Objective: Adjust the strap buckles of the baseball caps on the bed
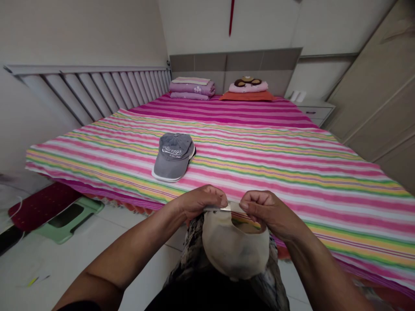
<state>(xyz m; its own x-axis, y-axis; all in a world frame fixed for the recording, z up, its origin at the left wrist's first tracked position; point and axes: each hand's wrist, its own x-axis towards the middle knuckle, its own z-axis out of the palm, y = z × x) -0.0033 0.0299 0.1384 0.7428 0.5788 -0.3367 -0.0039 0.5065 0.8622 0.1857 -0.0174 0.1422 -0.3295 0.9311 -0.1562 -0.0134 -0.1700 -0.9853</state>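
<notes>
A cream baseball cap (pixel 235 252) hangs in front of my lap, its rear opening and strap turned up toward me. My left hand (pixel 205 199) is closed on the strap by its light metal-looking buckle. The fingers of my right hand (pixel 264 209) pinch the strap's other end at the right of the opening. Through that opening the striped bedspread shows. On the bed beyond my left hand rests a grey baseball cap (pixel 174 156) with white lettering and a white-edged brim; something dark and white shows at its right side.
A striped bedspread (pixel 259 160) covers the bed. Folded purple bedding (pixel 193 89) and a pink-and-orange stack (pixel 248 90) lie by the headboard (pixel 210 62). A green stool (pixel 69 218) stands on the floor at left; a white nightstand (pixel 316 110) is at right.
</notes>
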